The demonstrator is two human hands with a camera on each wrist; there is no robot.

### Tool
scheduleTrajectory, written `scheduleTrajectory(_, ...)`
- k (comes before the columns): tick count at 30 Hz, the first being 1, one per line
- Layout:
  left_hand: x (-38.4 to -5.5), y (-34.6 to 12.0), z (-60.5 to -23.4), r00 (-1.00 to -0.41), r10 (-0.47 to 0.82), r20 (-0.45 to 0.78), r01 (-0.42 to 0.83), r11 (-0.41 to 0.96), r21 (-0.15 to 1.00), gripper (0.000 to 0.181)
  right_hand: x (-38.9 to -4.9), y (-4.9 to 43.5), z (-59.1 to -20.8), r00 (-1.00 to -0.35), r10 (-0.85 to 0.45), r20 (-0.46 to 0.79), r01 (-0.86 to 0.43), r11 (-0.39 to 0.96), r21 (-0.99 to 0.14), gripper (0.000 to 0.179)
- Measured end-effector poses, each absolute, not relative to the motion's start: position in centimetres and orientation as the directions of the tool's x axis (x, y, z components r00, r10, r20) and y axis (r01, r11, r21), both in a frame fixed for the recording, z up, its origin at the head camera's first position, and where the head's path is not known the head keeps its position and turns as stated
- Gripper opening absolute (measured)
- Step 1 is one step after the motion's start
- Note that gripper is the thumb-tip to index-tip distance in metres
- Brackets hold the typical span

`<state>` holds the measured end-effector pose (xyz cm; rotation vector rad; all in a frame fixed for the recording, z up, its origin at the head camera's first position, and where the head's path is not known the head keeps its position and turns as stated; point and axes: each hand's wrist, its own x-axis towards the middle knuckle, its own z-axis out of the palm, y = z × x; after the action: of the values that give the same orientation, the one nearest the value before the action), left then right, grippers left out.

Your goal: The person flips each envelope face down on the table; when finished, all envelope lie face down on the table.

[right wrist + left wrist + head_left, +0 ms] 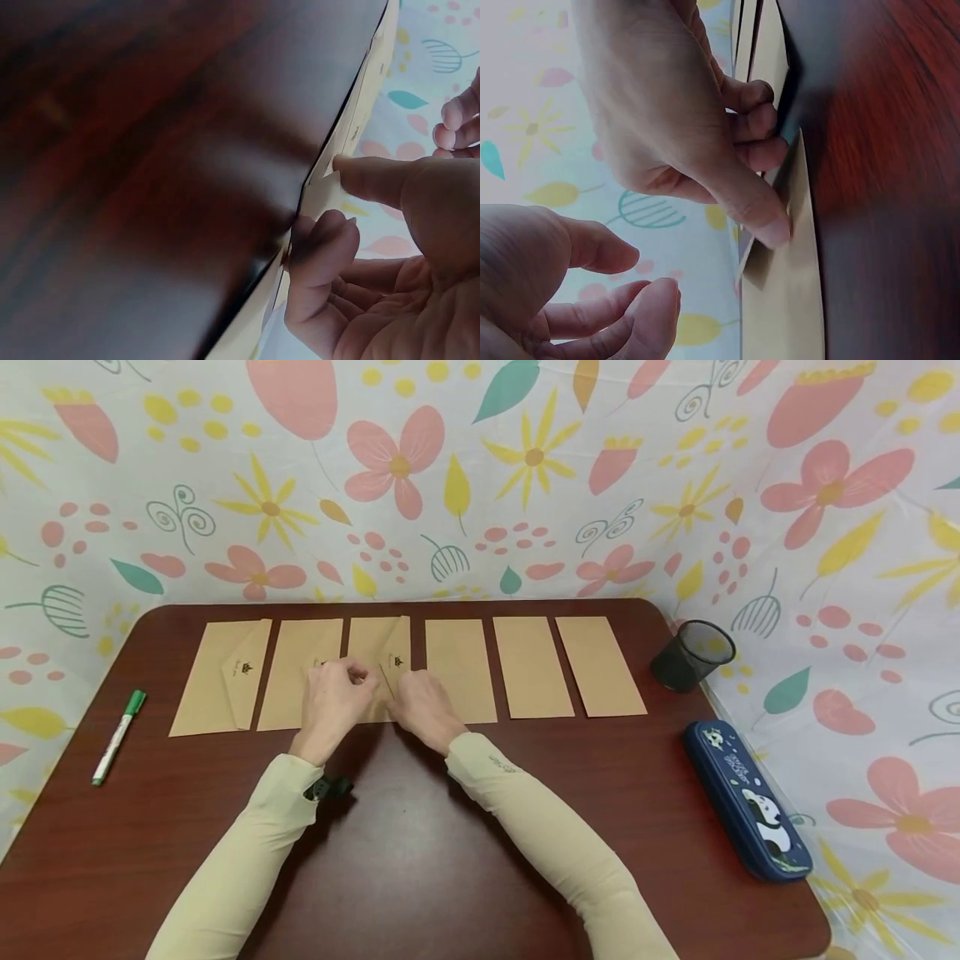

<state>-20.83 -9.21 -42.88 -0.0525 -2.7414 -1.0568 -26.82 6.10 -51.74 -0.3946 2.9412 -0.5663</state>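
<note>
Several tan paper envelopes lie in a row along the table's far side. My right hand (pixel 429 703) is at the lower right of the third envelope (pixel 365 639) from the left. Its thumb touches the slightly raised flap (pixel 325 195), and the other fingers curl at the envelope's edge. Above the second and third envelopes hovers my left hand (pixel 333 697). Its fingers (pixel 656 315) are loosely bent, with thumb and forefinger apart and nothing between them. Part of the second envelope (pixel 296 647) is hidden behind that hand. Small dark crown prints mark the flaps on the left.
A green-capped marker (pixel 118 739) lies at the left of the brown table (pixel 420 860). On the right stand a black mesh pen cup (pixel 678 664) and a blue panda pencil case (pixel 742 802). Patterned cloth (pixel 480 485) hangs behind the table.
</note>
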Motion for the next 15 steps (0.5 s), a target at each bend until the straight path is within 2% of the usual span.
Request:
scheduleTrajectory(6,-21.1,-10.1,-43.3,-0.982,-0.058,0.178,0.072,0.763,0.642,0.022,-27.0,6.1,-51.7,-0.97,-0.225,-0.091,-0.167,0.89,-0.425,0.021)
scheduleTrajectory(11,-21.8,-11.6,-44.3,-0.991,-0.064,0.118,0.024,0.779,0.626,0.026,-26.9,6.4,-51.5,-0.971,-0.206,-0.119,-0.134,0.888,-0.439,0.032)
scheduleTrajectory(15,-23.0,-12.9,-46.6,-0.994,-0.056,0.092,0.012,0.792,0.61,0.027,-26.6,6.8,-51.4,-0.97,-0.218,-0.109,-0.145,0.876,-0.46,0.039)
